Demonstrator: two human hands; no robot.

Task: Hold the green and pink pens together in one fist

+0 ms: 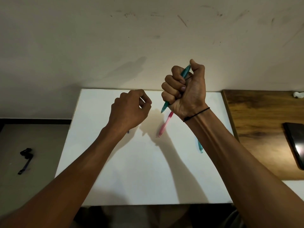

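Teal pen point(184, 76) held upright above white bench point(115, 178), right hand point(185, 89) grip fisted round it. Left hand point(130, 109) alongside, fingers curled, apparently empty. Pink pen point(164, 126) lies on bench below.

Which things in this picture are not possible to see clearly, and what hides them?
- Head view: the middle of the teal pen is hidden inside the right hand.
- Second teal pen: mostly behind the right forearm.
- Pink pen: its upper end is behind the right wrist.
- Left hand: its back hides whether the curled fingers pinch anything.
- Dark device: cut off by the right edge.
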